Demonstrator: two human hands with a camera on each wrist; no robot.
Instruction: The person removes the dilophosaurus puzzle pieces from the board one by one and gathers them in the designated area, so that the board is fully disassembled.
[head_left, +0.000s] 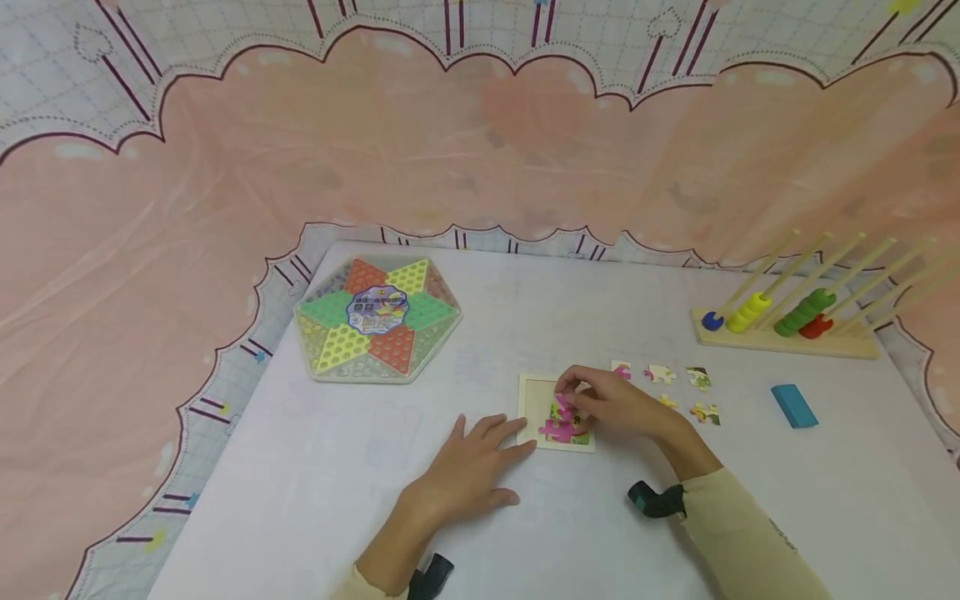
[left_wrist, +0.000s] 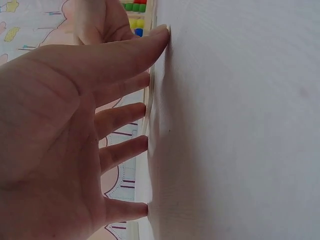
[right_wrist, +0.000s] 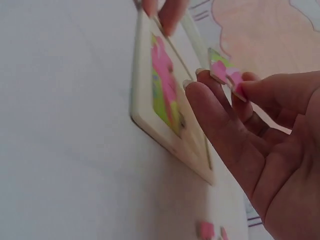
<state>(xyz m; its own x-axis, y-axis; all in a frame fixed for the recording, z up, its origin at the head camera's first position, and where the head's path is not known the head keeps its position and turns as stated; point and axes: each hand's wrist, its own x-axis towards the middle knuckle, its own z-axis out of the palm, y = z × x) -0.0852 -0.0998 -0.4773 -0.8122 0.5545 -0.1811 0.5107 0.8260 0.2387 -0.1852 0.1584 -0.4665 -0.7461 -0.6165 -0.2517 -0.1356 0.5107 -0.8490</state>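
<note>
A wooden puzzle frame [head_left: 528, 392] lies on the table, with pink and green puzzle pieces [head_left: 558, 432] joined in its lower part. My right hand [head_left: 618, 404] is over the frame and pinches a pink and green jigsaw piece [right_wrist: 227, 75] between thumb and fingers. In the right wrist view the piece is held apart from the frame's surface. My left hand [head_left: 472, 467] lies to the left with fingers spread and straight. Its fingertips [left_wrist: 142, 142] rest on the table, and the foremost ones touch the frame's left edge.
Right of the frame lie several loose jigsaw pieces [head_left: 660, 374]. Beyond them are a blue block [head_left: 794, 406] and a wooden bead stand [head_left: 787, 340] with upright rods and coloured beads. A hexagonal Chinese checkers box [head_left: 378, 321] sits at the back left. A patterned cloth [head_left: 480, 158] hangs behind.
</note>
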